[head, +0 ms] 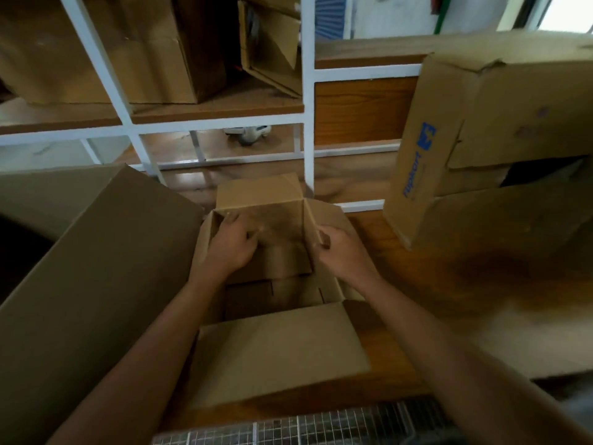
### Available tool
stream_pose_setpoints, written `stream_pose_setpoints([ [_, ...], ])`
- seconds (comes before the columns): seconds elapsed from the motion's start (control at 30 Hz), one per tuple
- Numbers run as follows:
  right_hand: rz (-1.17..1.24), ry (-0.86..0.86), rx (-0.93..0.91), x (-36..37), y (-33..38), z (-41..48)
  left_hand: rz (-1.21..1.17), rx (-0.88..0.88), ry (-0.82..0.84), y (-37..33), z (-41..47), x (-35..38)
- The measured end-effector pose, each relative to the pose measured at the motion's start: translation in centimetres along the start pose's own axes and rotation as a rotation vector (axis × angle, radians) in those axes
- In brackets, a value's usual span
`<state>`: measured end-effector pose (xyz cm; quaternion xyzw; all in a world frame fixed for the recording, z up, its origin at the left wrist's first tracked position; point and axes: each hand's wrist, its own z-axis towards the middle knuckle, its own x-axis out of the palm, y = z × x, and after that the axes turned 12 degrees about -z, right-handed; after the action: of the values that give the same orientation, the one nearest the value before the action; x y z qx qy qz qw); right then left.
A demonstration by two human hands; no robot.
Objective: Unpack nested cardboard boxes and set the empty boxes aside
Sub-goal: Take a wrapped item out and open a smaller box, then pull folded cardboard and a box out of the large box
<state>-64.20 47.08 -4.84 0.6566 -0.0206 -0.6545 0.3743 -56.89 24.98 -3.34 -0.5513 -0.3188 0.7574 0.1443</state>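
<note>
An open brown cardboard box (276,345) sits on the wooden table right in front of me, its near flap folded toward me. A smaller cardboard box (260,194) stands inside it with its flaps up. My left hand (229,244) grips the smaller box's left flap edge. My right hand (340,252) pinches its right flap. The inside of the smaller box is dark and its contents do not show.
A large brown box (90,284) lies at my left. At the right stands a big open box with blue print (426,162). A white-framed shelf (306,101) with more cardboard boxes (134,49) rises behind. A wire grid (305,428) runs along the near edge.
</note>
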Motion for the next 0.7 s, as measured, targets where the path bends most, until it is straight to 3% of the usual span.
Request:
stream_pose_setpoints([
  [0.13,0.009,-0.033,0.028,-2.1,-1.1,-7.3,-0.105,0.094,0.023,-7.4,-7.1,1.5],
  [0.3,0.031,-0.122,0.137,-5.7,-4.3,-19.3,-0.209,0.091,0.006,-14.9,-18.3,4.2],
  [0.7,0.310,-0.462,0.562,-10.7,-10.9,-47.3,-0.586,0.211,0.285,-24.7,-39.4,17.6],
])
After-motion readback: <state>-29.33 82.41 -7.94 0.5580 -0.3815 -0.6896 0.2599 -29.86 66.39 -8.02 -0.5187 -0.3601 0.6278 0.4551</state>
